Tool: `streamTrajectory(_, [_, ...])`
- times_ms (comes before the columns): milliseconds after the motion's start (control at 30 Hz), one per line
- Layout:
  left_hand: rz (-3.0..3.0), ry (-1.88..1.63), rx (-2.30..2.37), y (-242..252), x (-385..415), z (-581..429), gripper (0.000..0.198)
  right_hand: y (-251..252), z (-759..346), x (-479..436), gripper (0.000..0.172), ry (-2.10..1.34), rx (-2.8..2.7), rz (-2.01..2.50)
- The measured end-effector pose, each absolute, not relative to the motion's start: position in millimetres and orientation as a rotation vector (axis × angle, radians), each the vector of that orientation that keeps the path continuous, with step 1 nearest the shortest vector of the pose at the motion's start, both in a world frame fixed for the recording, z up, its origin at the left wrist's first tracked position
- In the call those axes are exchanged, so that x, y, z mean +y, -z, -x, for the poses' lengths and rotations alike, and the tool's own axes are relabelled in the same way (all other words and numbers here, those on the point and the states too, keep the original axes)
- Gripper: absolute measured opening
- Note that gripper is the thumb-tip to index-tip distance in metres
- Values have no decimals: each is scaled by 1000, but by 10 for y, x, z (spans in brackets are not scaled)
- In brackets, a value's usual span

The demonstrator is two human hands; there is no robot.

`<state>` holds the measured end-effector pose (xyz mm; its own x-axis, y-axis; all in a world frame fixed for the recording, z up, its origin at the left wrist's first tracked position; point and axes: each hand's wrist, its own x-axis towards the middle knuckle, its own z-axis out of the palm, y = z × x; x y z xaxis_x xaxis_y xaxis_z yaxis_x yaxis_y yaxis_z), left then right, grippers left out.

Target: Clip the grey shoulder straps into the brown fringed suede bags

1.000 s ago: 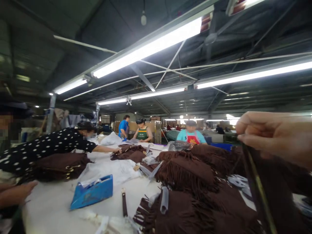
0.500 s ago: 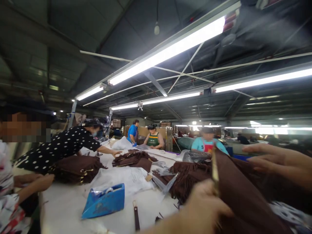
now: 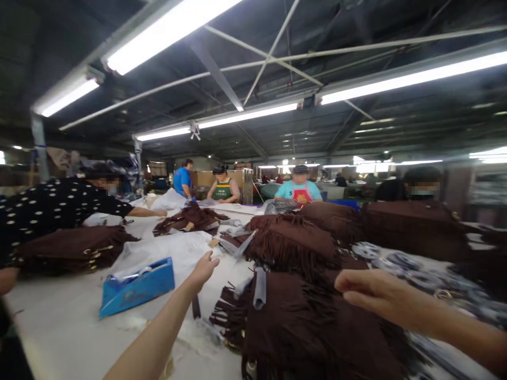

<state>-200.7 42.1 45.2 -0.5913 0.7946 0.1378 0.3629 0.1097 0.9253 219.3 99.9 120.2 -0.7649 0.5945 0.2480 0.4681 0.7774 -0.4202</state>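
Note:
In front of me lies a dark brown fringed bag (image 3: 293, 327), with a rolled strip of clear plastic (image 3: 260, 287) on top. My left hand (image 3: 204, 270) is raised over the table left of it, fingers stretched out and slightly apart, holding nothing. Just beyond its fingertips is a small tan tag (image 3: 213, 243). My right hand (image 3: 370, 291) hovers above the right side of the bag. Its fingers are loosely bent with a gap to the thumb, and nothing shows in them. A dark strap (image 3: 196, 306) lies partly hidden behind my left forearm.
A blue tape dispenser (image 3: 138, 287) stands on the white table (image 3: 51, 322) at left. Stacks of brown fringed bags (image 3: 293, 240) lie ahead and at left. Wrapped straps (image 3: 415, 269) are heaped at right. A co-worker in polka dots (image 3: 51, 211) reaches across at left.
The brown bag I gripped by its edge now lies on the table, let go by my left hand. That hand has moved left. My view has turned right and lower.

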Motion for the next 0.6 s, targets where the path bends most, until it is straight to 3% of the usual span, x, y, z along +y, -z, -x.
streamTrajectory(167, [-1285, -1160, 1997, -126, 409, 1636, 41, -737, -2039, 659, 15, -657, -2626, 866])
streamTrajectory(267, [-1402, -1037, 1998, -69, 475, 1366, 36, -379, -1983, 504, 22, -715, -2623, 955])
streamTrajectory(367, [-1483, -991, 2035, -27, 565, 1110, 38, -22, -1974, 466, 30, -764, -2600, 983])
streamTrajectory(500, [-1480, -972, 2072, 35, 689, 912, 42, 345, -1992, 491, 20, -677, -2615, 961])
streamTrajectory(600, [-1403, -1008, 2077, 84, 752, 905, 34, 447, -2011, 473, 21, -667, -2588, 956])
